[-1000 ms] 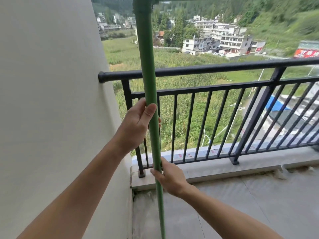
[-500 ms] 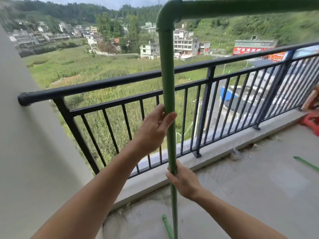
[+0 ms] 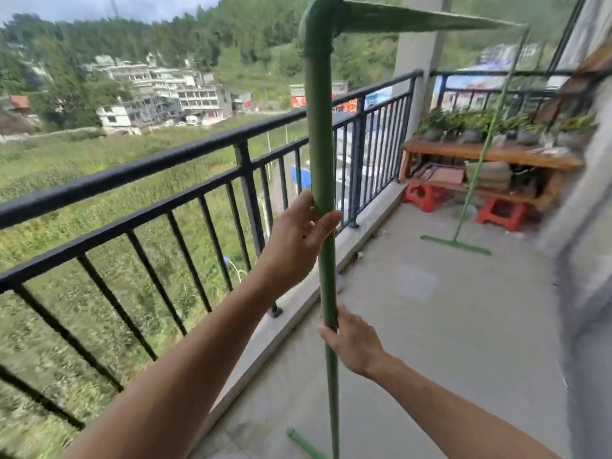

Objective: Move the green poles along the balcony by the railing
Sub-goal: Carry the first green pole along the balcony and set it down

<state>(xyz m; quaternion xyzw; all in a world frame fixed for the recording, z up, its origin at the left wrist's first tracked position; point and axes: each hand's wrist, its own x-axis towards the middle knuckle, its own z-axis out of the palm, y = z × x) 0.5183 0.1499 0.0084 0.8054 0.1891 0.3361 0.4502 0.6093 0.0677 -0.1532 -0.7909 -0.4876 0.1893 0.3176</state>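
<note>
Now the view faces down the balcony's length, where a second ago it faced the wall corner and the railing end, so the person has turned and the green frame has come round with them.

Near upright pole (image 3: 319,160) sits at centre, just inside the railing (image 3: 139,170), which runs from 8 o'clock to 1 o'clock. Left hand (image 3: 298,236) is wrapped around the pole at mid height, thumb across the front. Right hand (image 3: 354,346) is closed on the same pole lower down, at 5 o'clock from the left. Same two grips as before, no regrasp.

Elbow joint (image 3: 316,28) at 12 o'clock carries the top bar (image 3: 414,19) out toward 2 o'clock, to the far upright pole (image 3: 480,160). Far foot bar (image 3: 455,245) looks to be on the floor (image 3: 447,326), at 3 o'clock from the left hand. Near foot (image 3: 304,445) shows at 6 o'clock; whether it is lifted or touching, cannot tell.

Judgement: reorientation done, travel along the railing is the step in hand. Risk: the top bar and far pole swing wide toward the table (image 3: 490,154) with the plants.
</note>
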